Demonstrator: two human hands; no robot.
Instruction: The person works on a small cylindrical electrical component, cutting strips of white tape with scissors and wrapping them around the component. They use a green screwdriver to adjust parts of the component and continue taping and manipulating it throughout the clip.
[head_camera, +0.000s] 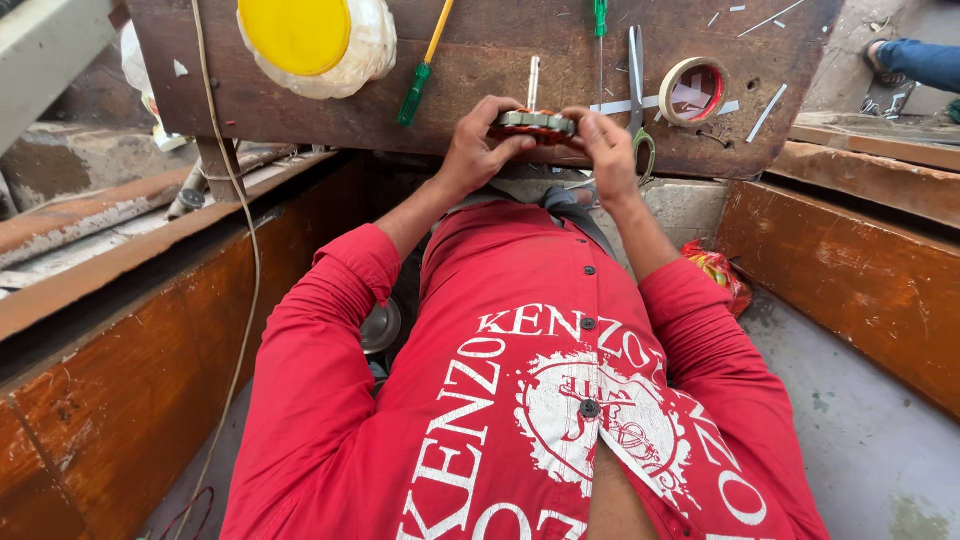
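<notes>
Red shirt (520, 400) below, both hands' grip, left hand (478, 150) and right hand (608, 150), around a flat grey-toothed, copper-wound ring (537, 123).

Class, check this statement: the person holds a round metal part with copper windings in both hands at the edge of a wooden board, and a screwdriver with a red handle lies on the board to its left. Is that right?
Not quite. The head view shows that the screwdriver left of the round metal part has a green handle with a yellow shaft, not a red one. The rest holds: the left hand and right hand both grip the part at the edge of the wooden board.
</notes>
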